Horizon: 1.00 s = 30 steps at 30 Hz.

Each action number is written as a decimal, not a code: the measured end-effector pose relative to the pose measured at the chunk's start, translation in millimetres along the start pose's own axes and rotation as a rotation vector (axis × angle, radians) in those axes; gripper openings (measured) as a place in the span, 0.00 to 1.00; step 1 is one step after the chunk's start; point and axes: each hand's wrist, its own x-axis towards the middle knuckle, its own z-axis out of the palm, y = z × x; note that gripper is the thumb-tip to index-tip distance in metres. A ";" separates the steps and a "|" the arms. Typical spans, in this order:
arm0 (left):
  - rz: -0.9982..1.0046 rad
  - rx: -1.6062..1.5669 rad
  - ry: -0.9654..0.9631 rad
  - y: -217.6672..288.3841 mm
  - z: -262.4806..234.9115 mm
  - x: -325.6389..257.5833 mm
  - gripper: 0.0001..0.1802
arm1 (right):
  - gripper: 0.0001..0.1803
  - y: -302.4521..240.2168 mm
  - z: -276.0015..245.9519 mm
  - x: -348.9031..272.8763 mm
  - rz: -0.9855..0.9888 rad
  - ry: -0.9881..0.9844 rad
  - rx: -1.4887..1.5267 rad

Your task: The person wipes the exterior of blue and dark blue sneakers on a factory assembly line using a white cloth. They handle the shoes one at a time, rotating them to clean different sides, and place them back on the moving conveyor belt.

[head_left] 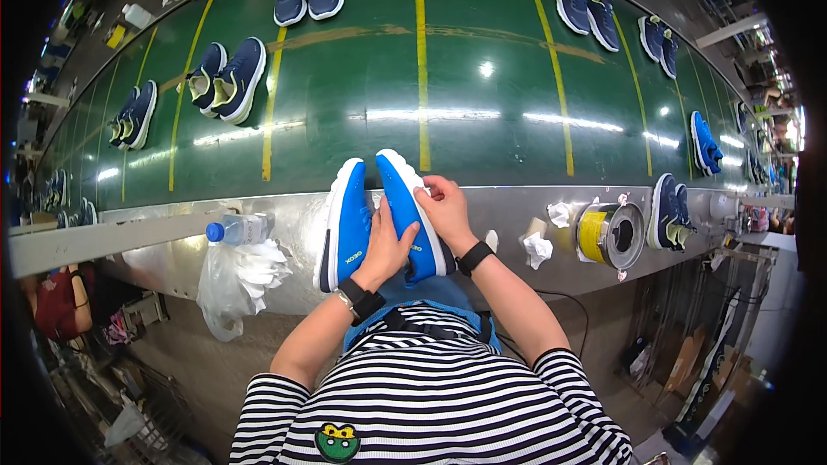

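Two blue sneakers with white soles lie side by side on the metal ledge, toes pointing away over the green belt. My left hand (pixel 387 246) is between them, its fingers closed around the inner side of the right sneaker (pixel 398 195). The left sneaker (pixel 350 222) lies beside that hand. At the outer edge of the right sneaker, near its sole, my right hand (pixel 444 209) is closed in a pinch. Whatever its fingertips hold, if anything, is too small to make out.
The green conveyor belt (pixel 482 133) carries several pairs of navy sneakers (pixel 237 82). On the ledge left are a blue-capped bottle (pixel 237 230) and a plastic bag of white paper (pixel 245 280). To the right stand crumpled tissue (pixel 537 247), a yellow-labelled can (pixel 593 235) and navy sneakers (pixel 668 215).
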 end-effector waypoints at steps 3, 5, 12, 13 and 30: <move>-0.049 -0.030 -0.028 0.8 0.9 3.4 0.42 | 0.19 13.1 -1.1 -1.8 -0.028 -0.071 0.264; -0.063 -0.031 -0.038 0.6 0.2 4.2 0.43 | 0.19 13.3 -3.4 -8.1 0.003 -0.084 0.390; -0.065 -0.005 -0.024 4.4 -0.9 4.0 0.44 | 0.20 -3.6 -7.4 0.4 0.155 -0.167 0.392; -0.074 -0.004 -0.031 6.2 -1.9 3.9 0.45 | 0.20 -2.1 -8.9 -1.1 0.165 -0.175 0.443; -0.099 0.177 0.011 20.1 3.5 7.2 0.53 | 0.18 -1.9 -31.9 13.5 0.482 -0.284 0.735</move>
